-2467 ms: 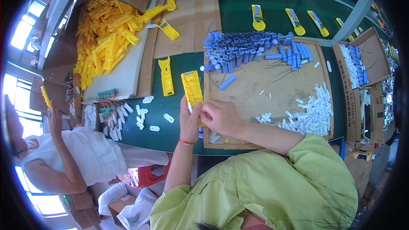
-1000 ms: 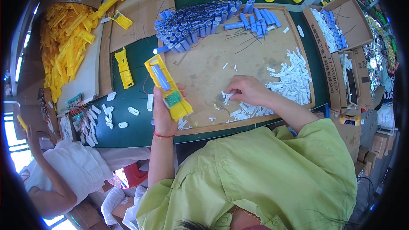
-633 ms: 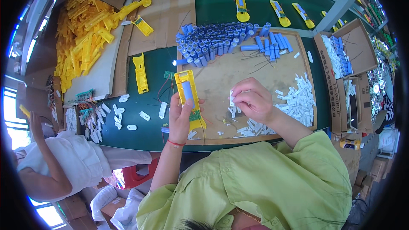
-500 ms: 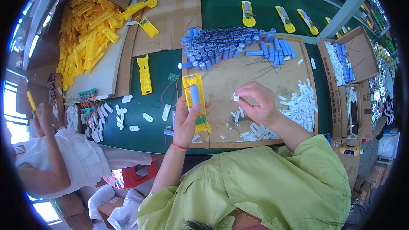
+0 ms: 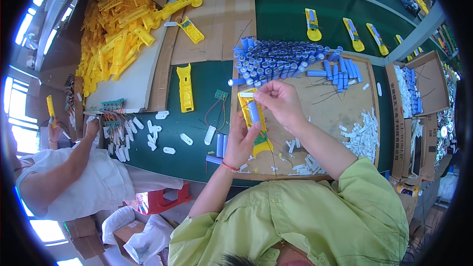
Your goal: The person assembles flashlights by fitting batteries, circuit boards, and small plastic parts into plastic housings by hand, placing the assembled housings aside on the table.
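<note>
My left hand [image 5: 240, 144] is closed around a yellow plastic housing [image 5: 266, 148], held tilted above the wooden-edged tray. In the housing lie a blue cylindrical battery cell [image 5: 253, 112] and, below it, a green circuit board [image 5: 260, 138]. The left thumb rests by the cell's lower end. Between its thumb and fingertips, my right hand [image 5: 282, 104] pinches a small white plastic piece [image 5: 246, 95] over the housing's upper end. Whether the piece touches the housing I cannot tell. Thin wires hang from the housing's lower part.
Blue cells [image 5: 268, 61] are heaped at the tray's far side, white plastic pieces [image 5: 363, 133] at its right. Another yellow housing [image 5: 185, 88] and a wired circuit board [image 5: 221, 95] lie left. Yellow housings [image 5: 113, 34] fill a carton beyond. A co-worker [image 5: 69, 172] sits at the left.
My right hand has moved left and away from me, bringing the white piece from above the tray to the housing's upper end. The co-worker's arm now reaches toward the wired parts.
</note>
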The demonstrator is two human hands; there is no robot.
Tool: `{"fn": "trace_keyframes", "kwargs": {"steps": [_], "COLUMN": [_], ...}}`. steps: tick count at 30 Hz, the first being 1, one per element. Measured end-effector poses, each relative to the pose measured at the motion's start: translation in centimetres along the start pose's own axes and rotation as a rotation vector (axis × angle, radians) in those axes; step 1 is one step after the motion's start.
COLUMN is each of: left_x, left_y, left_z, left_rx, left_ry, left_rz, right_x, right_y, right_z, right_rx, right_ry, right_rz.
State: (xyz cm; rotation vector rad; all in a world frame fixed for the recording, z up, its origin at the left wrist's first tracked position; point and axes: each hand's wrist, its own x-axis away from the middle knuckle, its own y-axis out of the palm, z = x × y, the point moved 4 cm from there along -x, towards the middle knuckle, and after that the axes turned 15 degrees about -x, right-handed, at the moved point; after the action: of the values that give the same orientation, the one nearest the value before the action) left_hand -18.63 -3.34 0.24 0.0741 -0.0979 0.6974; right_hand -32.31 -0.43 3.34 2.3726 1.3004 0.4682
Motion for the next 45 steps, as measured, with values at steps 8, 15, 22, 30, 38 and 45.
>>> {"fn": "trace_keyframes", "kwargs": {"steps": [8, 15, 22, 30, 38, 45], "left_x": [-0.9, -2.2, -10.6, -28.1, -32.4, -21.8], "left_y": [-0.8, -2.1, -8.0, -22.6, -20.9, -16.9], "left_z": [0.2, 2.2, 6.0, 7.5, 6.5, 15.6], "left_rx": [-0.064, -0.134, -0.542, -1.92, -2.495, -0.672], "left_ry": [-0.025, -0.047, 0.124, 0.179, 0.426, 0.278], "left_rz": [-0.03, -0.159, -0.046, 0.37, 0.071, 0.342], "right_x": [-1.6, -4.2, -13.2, -30.3, -31.5, -20.5], "right_y": [-0.5, -0.2, -3.9, -21.0, -17.9, -0.8], "right_z": [0.1, -2.4, -6.0, -11.4, -7.1, -9.6], "right_rx": [0.066, 0.566, 0.458, 0.785, 1.216, 0.922], "right_ry": [0.085, -0.341, -0.154, -0.15, -0.167, -0.587], "right_rz": [-0.004, -0.103, -0.071, 0.313, 0.25, -0.282]}}
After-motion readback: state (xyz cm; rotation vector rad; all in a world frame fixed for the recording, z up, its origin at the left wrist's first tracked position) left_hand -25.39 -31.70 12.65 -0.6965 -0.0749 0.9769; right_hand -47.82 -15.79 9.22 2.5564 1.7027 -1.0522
